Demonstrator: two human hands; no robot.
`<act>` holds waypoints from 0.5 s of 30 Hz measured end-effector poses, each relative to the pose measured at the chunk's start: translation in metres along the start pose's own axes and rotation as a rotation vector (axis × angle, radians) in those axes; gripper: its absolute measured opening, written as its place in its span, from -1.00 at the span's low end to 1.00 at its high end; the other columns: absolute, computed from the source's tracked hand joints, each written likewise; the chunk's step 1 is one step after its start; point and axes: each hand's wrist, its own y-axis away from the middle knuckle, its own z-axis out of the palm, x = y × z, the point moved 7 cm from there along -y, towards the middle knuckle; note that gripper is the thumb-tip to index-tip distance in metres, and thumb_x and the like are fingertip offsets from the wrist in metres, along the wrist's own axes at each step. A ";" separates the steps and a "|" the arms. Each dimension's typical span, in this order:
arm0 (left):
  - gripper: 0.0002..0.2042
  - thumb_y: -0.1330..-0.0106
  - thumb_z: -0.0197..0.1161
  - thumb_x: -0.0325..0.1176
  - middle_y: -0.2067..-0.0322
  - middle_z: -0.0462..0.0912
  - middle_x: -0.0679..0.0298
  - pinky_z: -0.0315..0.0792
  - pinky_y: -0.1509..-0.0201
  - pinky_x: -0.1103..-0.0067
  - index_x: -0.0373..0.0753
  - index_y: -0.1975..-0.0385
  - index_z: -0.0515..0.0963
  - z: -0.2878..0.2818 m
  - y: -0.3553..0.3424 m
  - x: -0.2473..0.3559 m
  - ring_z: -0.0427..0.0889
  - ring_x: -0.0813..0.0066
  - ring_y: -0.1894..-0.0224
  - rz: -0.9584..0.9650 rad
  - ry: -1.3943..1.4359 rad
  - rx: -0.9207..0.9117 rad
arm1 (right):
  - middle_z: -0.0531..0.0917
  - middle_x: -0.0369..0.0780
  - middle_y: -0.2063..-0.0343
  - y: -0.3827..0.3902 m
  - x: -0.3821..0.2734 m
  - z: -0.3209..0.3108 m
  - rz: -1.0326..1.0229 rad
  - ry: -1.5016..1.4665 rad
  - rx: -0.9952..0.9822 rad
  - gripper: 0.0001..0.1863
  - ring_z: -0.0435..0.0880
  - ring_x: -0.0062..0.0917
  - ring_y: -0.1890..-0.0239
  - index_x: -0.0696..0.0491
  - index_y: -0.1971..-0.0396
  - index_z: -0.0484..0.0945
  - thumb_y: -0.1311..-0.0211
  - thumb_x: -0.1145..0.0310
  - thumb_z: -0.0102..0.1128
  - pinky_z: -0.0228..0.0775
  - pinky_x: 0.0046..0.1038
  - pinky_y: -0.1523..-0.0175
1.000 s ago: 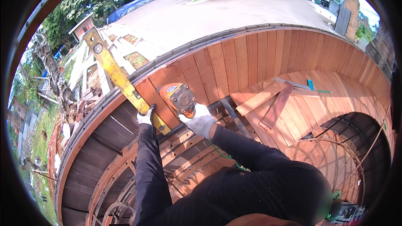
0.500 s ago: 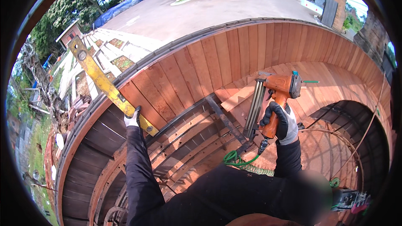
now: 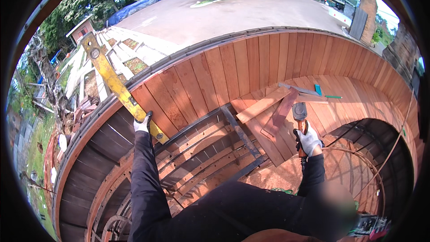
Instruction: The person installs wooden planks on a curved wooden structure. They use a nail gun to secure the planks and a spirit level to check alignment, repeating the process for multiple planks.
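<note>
My left hand [image 3: 142,124], gloved, grips the lower part of a long yellow spirit level [image 3: 109,77]. The level slants along the side of the last reddish plank [image 3: 154,110] on the curved wall, its upper end sticking out past the rim. In my gloved right hand [image 3: 310,140] is an orange nail gun [image 3: 299,112], wrapped by the handle. Its grey head end faces up, so its magazine is mostly hidden. The gun is held over the plank seat, close to some loose boards [image 3: 281,113].
A try square [image 3: 317,90] with a teal handle and a green pencil [image 3: 333,97] lie on the curved plank seat. Left of the seat, open framing with dark metal bars [image 3: 242,130] and wooden ribs [image 3: 197,152] shows gaps. A green hose [image 3: 282,191] shows beside my body.
The nail gun has turned from side-on to end-on and moved lower, uncovering the loose boards and try square. My left hand still holds the level in about the same place.
</note>
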 end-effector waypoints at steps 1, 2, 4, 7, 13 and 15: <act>-0.46 0.00 0.56 -0.31 0.17 0.65 0.28 0.49 0.05 0.55 -0.32 0.02 0.51 0.001 -0.001 -0.001 0.62 0.47 0.19 -0.005 0.006 -0.003 | 0.65 0.02 0.39 -0.008 0.003 0.002 -0.104 0.291 0.094 -0.35 0.68 -0.21 0.44 0.10 -0.18 0.25 -0.14 0.22 0.28 0.54 -0.26 0.34; -0.46 0.00 0.56 -0.31 0.17 0.65 0.28 0.49 0.05 0.55 -0.32 0.02 0.51 0.001 0.000 -0.001 0.62 0.47 0.19 -0.012 0.009 -0.008 | 0.67 0.08 0.29 -0.012 0.007 0.006 -0.206 0.582 0.186 -0.27 0.70 -0.12 0.29 0.13 -0.24 0.21 -0.12 0.17 0.28 0.55 -0.22 0.17; -0.47 0.00 0.57 -0.32 0.19 0.65 0.29 0.49 0.05 0.54 -0.32 0.03 0.51 0.002 0.002 0.003 0.61 0.47 0.20 -0.020 0.008 -0.007 | 0.62 0.12 0.10 -0.026 0.026 0.019 -0.080 0.712 0.094 -0.11 0.63 -0.07 0.06 0.19 -0.35 0.04 -0.13 0.06 0.21 0.46 -0.21 -0.06; -0.47 0.01 0.57 -0.33 0.20 0.65 0.29 0.49 0.06 0.54 -0.32 0.03 0.51 0.003 0.003 0.007 0.61 0.46 0.20 -0.037 -0.015 0.001 | 0.63 0.07 0.12 -0.035 0.040 0.029 0.014 0.779 0.099 -0.10 0.65 -0.10 0.09 0.14 -0.38 0.01 -0.14 0.06 0.21 0.48 -0.21 -0.03; -0.39 0.04 0.58 -0.34 0.18 0.63 0.26 0.48 0.05 0.53 -0.31 -0.03 0.45 0.003 0.005 0.011 0.60 0.44 0.18 -0.024 0.012 0.035 | 0.58 -0.03 0.03 -0.053 0.045 0.046 0.058 0.911 0.104 -0.08 0.66 -0.24 0.08 0.15 -0.40 -0.02 -0.16 0.03 0.19 0.51 -0.30 -0.01; -0.33 0.07 0.60 -0.32 0.21 0.62 0.26 0.50 0.11 0.55 -0.32 -0.06 0.41 0.004 0.014 0.022 0.60 0.45 0.22 0.003 -0.034 0.086 | 0.58 -0.05 0.04 -0.056 0.048 0.048 0.031 0.932 0.146 -0.08 0.66 -0.26 0.08 0.15 -0.40 -0.01 -0.16 0.02 0.20 0.51 -0.30 0.00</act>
